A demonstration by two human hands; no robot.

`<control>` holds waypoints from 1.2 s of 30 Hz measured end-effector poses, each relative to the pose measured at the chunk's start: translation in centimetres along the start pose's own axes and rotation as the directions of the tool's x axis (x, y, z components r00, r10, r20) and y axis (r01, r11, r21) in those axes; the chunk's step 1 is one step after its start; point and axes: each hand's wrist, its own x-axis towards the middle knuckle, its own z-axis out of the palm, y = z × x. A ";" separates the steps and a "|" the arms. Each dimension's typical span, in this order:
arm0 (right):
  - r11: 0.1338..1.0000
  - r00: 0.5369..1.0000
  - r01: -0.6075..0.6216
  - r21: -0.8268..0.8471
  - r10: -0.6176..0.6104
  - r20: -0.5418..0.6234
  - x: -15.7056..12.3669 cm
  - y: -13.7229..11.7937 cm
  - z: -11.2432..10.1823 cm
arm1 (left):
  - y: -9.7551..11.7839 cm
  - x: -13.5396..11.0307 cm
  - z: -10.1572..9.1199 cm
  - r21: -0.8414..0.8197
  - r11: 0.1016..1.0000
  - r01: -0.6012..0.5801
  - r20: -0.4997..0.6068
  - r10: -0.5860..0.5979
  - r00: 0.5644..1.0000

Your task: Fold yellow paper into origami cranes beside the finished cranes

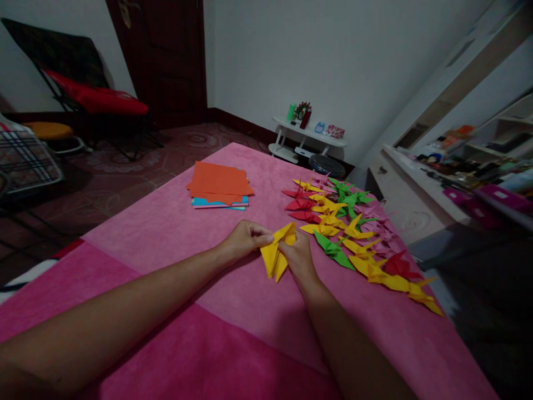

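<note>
Between both hands is a partly folded piece of yellow origami paper (275, 256), held just above the pink cloth, with two pointed flaps hanging toward me. My left hand (246, 240) pinches its left edge between thumb and fingers. On the other side, my right hand (298, 253) grips the paper, its thumb pressed into the folds; some of its fingers are hidden behind the paper. To the right of my right hand lie rows of folded paper cranes in yellow, red, green and pink, the closest being a green crane (333, 251).
A stack of square paper (220, 180), orange on top with blue beneath, lies at the left on the pink cloth (162, 233). Beyond stand a small white shelf (310, 133), a red and dark folding chair (95, 100) and, at right, a cluttered white dresser (420, 194).
</note>
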 end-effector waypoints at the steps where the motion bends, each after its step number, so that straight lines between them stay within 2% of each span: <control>1: 1.000 1.000 -0.011 -0.002 0.011 -0.007 0.0 0.1 0.0 | 0.1 0.0 0.0 -0.007 1.000 0.001 -0.010 -0.001 1.000; 6: 0.998 0.998 -0.063 0.017 0.063 0.008 -0.1 0.0 0.0 | 0.3 -0.1 0.1 -0.006 1.000 0.003 -0.026 -0.003 1.000; 13: 0.999 0.997 0.025 -0.034 -0.022 0.077 0.1 -0.4 0.0 | 0.3 0.0 0.0 0.071 0.997 -0.022 -0.050 0.025 0.998; 18: 0.994 0.993 0.071 -0.086 -0.061 0.105 0.1 -0.5 0.0 | 0.9 -0.2 0.5 0.123 0.992 -0.025 -0.124 0.040 0.992; 25: 0.993 0.989 0.078 -0.087 -0.066 0.133 -0.3 -0.6 0.3 | 0.7 -0.2 0.6 0.082 0.996 -0.018 -0.154 0.031 0.988; 32: 0.975 0.984 0.108 -0.194 -0.077 0.162 -0.9 0.0 0.7 | 0.0 -0.1 0.6 0.120 0.989 -0.091 -0.221 0.116 0.968; 36: 0.988 0.979 0.091 -0.122 -0.066 0.192 -1.0 -0.4 0.6 | 0.0 -0.1 0.7 0.161 0.982 -0.094 -0.238 0.131 0.962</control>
